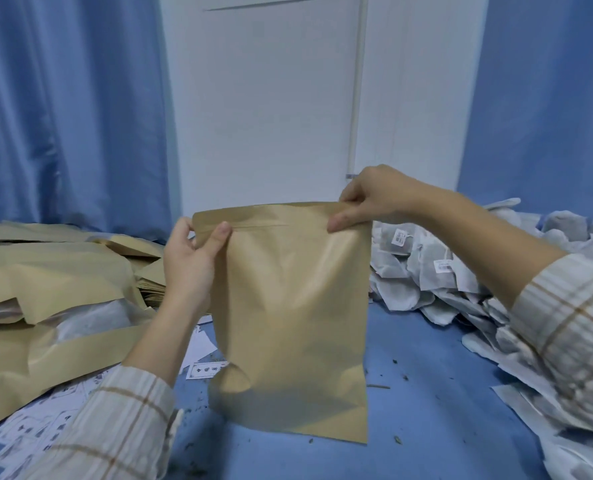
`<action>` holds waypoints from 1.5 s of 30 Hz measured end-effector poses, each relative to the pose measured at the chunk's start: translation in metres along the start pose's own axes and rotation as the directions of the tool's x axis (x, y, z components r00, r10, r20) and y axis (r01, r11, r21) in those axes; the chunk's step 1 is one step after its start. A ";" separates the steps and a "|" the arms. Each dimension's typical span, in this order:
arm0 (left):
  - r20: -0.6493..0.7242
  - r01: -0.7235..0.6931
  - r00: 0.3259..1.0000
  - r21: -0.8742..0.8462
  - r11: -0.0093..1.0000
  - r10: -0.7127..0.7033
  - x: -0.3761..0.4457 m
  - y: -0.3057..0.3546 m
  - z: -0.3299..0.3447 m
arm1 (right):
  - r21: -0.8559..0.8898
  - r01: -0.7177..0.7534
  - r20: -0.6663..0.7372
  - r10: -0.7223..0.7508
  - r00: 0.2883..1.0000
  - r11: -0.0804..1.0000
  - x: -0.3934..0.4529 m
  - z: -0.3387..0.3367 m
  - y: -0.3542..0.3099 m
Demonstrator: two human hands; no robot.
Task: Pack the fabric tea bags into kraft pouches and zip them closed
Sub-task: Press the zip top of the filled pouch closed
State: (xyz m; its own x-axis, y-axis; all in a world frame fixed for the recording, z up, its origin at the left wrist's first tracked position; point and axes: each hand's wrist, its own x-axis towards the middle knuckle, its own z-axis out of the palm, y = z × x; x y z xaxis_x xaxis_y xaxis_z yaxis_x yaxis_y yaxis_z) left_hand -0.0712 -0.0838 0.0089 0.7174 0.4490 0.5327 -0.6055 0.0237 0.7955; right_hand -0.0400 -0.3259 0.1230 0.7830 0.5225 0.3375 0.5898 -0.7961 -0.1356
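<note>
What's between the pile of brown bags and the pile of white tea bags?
In the head view, the kraft pouch stands there on the blue surface, pinched at its top by the left hand and right hand.

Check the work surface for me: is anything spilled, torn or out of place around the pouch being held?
Yes: dark loose tea bits lie scattered on the blue surface around the kraft pouch, likely spilled. Printed paper labels are strewn loosely at lower left. The pouch itself looks intact, held upright by the left hand and right hand.

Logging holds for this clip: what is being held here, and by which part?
A kraft pouch, upright, pinched by both hands at its top corners: left hand and right hand.
</note>
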 end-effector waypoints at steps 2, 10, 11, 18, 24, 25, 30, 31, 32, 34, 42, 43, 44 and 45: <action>0.021 0.037 0.999 0.005 0.999 -0.037 -0.001 -0.001 -0.002 | 0.127 0.010 -0.075 0.000 0.997 0.992 -0.003 0.006 0.006; 0.445 -0.544 0.839 0.700 0.463 0.314 0.003 0.042 0.038 | 0.221 0.070 -0.088 -0.052 0.995 0.973 -0.005 0.012 0.006; 0.527 -0.565 0.821 0.700 0.437 0.217 0.008 0.047 0.044 | 0.219 0.076 -0.091 -0.057 0.994 0.973 -0.005 0.012 0.004; 0.603 -0.482 0.795 0.697 0.532 -0.070 0.027 0.056 0.058 | 0.186 0.012 -0.016 -0.009 1.000 0.983 -0.007 0.005 -0.009; 0.721 -0.552 0.665 0.649 0.523 -0.194 0.027 0.069 0.056 | -0.013 0.008 0.051 -0.007 0.999 1.000 0.000 -0.002 -0.019; 0.734 -0.558 0.631 0.654 0.510 -0.251 0.028 0.073 0.054 | -0.024 0.013 0.052 -0.012 0.999 1.000 -0.001 -0.002 -0.018; 0.725 -0.613 0.652 0.677 0.406 -0.222 0.028 0.073 0.057 | -0.089 0.066 0.083 -0.059 0.995 0.994 -0.007 -0.003 -0.021; 0.722 -0.611 0.658 0.678 0.409 -0.213 0.027 0.071 0.057 | -0.123 0.080 0.097 -0.068 0.993 0.989 -0.008 -0.004 -0.022; 0.721 -0.608 0.661 0.676 0.416 -0.206 0.026 0.069 0.057 | -0.142 0.085 0.107 -0.070 0.992 0.986 -0.008 -0.005 -0.023; 0.720 -0.599 0.665 0.673 0.434 -0.198 0.027 0.068 0.057 | -0.126 0.070 0.106 -0.057 0.993 0.990 -0.010 -0.005 -0.024; 0.736 -0.587 0.647 0.647 0.487 -0.197 0.026 0.073 0.056 | -0.055 0.012 -0.006 -0.012 1.000 0.998 -0.010 0.005 -0.033; 0.739 -0.590 0.648 0.642 0.490 -0.187 0.026 0.074 0.055 | -0.041 -0.001 -0.020 0.000 1.000 0.999 -0.009 0.005 -0.033; 0.737 -0.600 0.653 0.644 0.474 -0.176 0.025 0.073 0.056 | -0.021 -0.011 -0.032 0.011 0.999 1.000 -0.009 0.004 -0.034; 0.731 -0.612 0.665 0.652 0.448 -0.156 0.023 0.072 0.057 | -0.010 -0.011 -0.033 0.010 0.999 1.000 -0.009 0.003 -0.034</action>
State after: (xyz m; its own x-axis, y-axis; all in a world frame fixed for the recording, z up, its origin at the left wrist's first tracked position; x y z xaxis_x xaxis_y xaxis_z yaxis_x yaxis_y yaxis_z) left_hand -0.0787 -0.1222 0.0952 0.8230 -0.3581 0.4410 -0.4856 -0.8463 0.2191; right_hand -0.0667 -0.3028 0.1212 0.7820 0.5040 0.3668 0.5794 -0.8046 -0.1298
